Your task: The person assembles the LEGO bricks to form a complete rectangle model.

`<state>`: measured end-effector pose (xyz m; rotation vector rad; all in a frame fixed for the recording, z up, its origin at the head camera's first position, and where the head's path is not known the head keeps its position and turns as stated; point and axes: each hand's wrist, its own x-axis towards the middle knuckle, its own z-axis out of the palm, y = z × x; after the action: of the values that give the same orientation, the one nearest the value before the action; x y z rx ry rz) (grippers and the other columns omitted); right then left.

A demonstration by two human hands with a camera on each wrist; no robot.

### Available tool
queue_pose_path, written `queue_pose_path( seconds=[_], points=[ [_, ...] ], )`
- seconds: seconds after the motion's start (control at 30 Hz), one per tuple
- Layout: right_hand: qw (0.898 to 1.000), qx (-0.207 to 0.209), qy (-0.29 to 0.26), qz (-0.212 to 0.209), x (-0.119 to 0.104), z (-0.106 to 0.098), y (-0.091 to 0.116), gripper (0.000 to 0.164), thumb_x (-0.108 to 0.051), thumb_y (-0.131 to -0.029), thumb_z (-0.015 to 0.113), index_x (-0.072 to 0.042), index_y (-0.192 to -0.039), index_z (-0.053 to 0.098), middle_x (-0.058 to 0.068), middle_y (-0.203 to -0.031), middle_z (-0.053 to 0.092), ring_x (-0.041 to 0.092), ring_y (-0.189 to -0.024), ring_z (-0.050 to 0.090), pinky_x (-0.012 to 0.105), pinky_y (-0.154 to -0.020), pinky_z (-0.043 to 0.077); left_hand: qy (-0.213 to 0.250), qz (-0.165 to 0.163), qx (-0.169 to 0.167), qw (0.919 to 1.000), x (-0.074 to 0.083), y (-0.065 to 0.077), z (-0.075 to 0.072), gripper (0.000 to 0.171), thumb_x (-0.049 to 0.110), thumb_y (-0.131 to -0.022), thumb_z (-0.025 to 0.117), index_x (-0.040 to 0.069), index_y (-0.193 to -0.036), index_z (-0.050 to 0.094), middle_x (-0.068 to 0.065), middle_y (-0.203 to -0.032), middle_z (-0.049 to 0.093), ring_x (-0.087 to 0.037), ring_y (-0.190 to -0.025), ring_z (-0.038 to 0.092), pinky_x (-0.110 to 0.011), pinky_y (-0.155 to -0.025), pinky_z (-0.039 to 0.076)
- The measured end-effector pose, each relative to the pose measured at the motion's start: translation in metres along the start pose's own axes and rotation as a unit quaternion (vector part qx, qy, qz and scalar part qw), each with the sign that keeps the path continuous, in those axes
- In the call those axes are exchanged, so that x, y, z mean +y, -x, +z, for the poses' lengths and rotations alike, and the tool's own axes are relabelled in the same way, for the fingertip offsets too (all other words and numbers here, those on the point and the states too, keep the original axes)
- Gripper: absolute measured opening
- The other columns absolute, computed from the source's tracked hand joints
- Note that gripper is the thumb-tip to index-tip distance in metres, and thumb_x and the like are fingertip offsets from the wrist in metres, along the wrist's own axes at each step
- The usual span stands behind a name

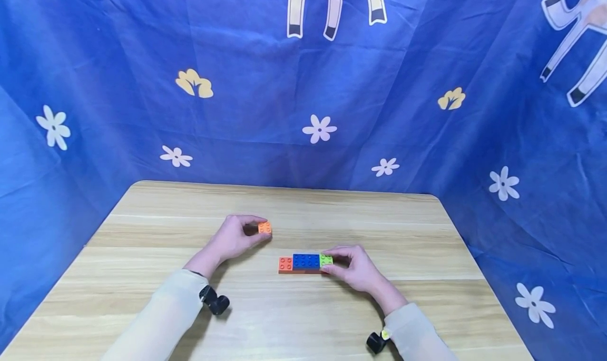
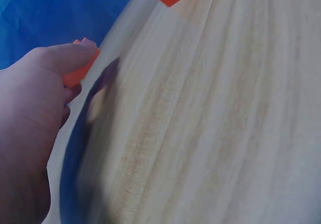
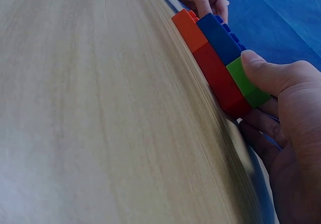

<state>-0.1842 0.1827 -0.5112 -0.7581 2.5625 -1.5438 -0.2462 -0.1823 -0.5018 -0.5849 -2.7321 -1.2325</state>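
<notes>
My left hand (image 1: 232, 238) pinches a small square orange toy brick (image 1: 264, 227) between thumb and fingers. In the left wrist view that brick is partly covered by the thumb. To its right and nearer me lies a row of joined bricks. An orange-red brick (image 1: 285, 264) forms the left end, beside a red brick (image 3: 219, 77). A long blue brick (image 1: 305, 261) sits on top, with a lime green brick (image 3: 246, 85) at the right end over the red one. My right hand (image 1: 359, 269) grips the green end, thumb on the near side and fingers behind.
The bricks are on a light wood-grain table (image 1: 265, 319). A blue curtain (image 1: 256, 113) with flowers and animal legs printed on it stands behind the table and along both sides. Small black cameras (image 1: 215, 300) are strapped at both wrists.
</notes>
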Motion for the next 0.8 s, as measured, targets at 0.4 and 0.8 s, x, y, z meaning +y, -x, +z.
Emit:
queue_pose_path(
  seconds=[0.4, 0.8],
  points=[
    [1.0, -0.009, -0.019, -0.005, 0.002, -0.004, 0.002, 0.031, -0.022, -0.091, 0.088, -0.016, -0.12, 0.081, -0.004, -0.114, 0.077, 0.017, -0.107, 0.071, 0.04, -0.097, 0.056, 0.04, -0.003, -0.022, 0.9989, 0.025, 0.008, 0.003, 0.046, 0.035, -0.088, 0.09, 0.012, -0.126, 0.078, -0.007, -0.124, 0.076, -0.031, -0.12, 0.069, -0.051, -0.107, 0.05],
    [1.0, -0.013, -0.004, -0.003, 0.001, -0.005, 0.001, 0.031, -0.024, -0.092, 0.087, -0.017, -0.121, 0.081, -0.006, -0.116, 0.077, 0.016, -0.109, 0.071, 0.037, -0.099, 0.055, 0.068, 0.017, -0.049, 0.9963, 0.042, 0.022, 0.011, 0.041, 0.035, -0.088, 0.09, 0.016, -0.123, 0.08, -0.001, -0.121, 0.077, -0.026, -0.117, 0.07, -0.05, -0.106, 0.051]
  ],
)
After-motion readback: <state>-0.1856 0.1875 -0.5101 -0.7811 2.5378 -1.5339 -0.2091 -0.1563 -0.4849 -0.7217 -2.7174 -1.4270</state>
